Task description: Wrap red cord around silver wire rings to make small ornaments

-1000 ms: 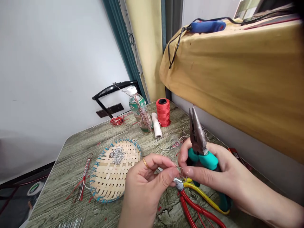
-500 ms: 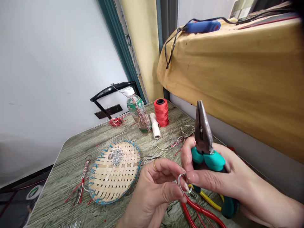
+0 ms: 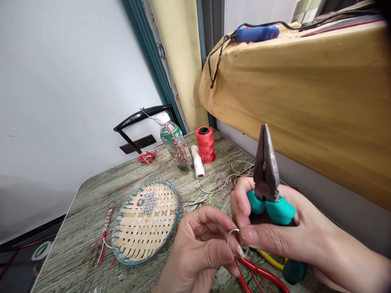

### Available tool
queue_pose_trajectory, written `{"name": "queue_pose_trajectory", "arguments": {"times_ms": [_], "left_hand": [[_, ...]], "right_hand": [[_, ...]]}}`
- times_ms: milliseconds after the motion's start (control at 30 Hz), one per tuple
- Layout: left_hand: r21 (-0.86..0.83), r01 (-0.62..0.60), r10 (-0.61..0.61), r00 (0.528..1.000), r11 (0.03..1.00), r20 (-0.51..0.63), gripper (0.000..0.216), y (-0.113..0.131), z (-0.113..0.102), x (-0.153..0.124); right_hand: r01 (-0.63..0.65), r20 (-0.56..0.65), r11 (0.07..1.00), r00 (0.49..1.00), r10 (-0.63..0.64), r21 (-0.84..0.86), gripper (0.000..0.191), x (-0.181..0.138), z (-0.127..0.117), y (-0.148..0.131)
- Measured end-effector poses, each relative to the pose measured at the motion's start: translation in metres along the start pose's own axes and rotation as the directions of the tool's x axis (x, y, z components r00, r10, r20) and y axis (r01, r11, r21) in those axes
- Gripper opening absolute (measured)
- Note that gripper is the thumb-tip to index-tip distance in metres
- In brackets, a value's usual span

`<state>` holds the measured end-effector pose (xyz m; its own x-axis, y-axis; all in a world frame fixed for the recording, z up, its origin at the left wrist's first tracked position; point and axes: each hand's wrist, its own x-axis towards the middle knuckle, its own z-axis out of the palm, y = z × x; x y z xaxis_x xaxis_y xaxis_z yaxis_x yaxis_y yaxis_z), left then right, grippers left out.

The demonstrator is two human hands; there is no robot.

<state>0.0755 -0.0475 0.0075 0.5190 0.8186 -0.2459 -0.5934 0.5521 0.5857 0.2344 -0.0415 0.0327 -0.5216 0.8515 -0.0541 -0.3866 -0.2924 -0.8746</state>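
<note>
Small metal ring pinched between left hand and right hand fingertips; teal pliers palmed shut. Ring judged light, stiff, slippery; best gripped at rim.

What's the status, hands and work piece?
Left hand and right hand pinch a metal ring between fingertips. Right also grips teal pliers, jaws shut, pointing up. Red-handled tool lies just under the hands.

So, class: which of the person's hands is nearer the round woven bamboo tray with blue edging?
Left. The left hand sits just beside the round woven bamboo tray; the right hand lies beyond it, gripping teal-handled pliers.
</note>
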Motion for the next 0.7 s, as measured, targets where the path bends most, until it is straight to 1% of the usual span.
{"name": "queue_pose_trajectory", "arguments": {"times_ms": [167, 267, 367, 467, 533, 700], "left_hand": [[-0.034, -0.013, 0.016, 0.996, 0.999, 0.084, 0.009, -0.002, -0.003, 0.003], [-0.015, -0.024, 0.025, 0.991, 1.0, 0.129, 0.009, -0.004, -0.006, 0.003], [0.021, 0.006, -0.009, 0.988, 1.0, 0.152, 0.011, -0.005, -0.009, 0.001], [0.033, 0.047, -0.053, 0.97, 0.998, 0.236, 0.015, -0.006, -0.011, 0.001], [0.028, 0.059, -0.064, 0.957, 0.998, 0.281, 0.013, -0.008, -0.011, 0.003], [-0.088, 0.014, 0.014, 0.952, 0.996, 0.307, 0.009, -0.015, -0.011, 0.006]], "right_hand": [[0.011, -0.015, 1.0, 1.0, -0.011, -0.021, 0.016, 0.001, 0.001, -0.001], [-0.013, -0.01, 1.0, 1.0, 0.013, 0.009, 0.016, 0.002, 0.001, 0.0], [-0.038, -0.01, 0.998, 0.999, 0.039, 0.042, 0.017, 0.001, 0.002, 0.001], [-0.053, -0.004, 0.997, 0.999, 0.054, 0.055, 0.018, 0.0, 0.002, 0.001], [-0.058, -0.01, 0.997, 0.998, 0.058, 0.057, 0.018, -0.001, 0.002, 0.0], [-0.022, -0.038, 0.999, 0.999, 0.024, 0.047, 0.018, 0.001, 0.002, -0.001]]}}
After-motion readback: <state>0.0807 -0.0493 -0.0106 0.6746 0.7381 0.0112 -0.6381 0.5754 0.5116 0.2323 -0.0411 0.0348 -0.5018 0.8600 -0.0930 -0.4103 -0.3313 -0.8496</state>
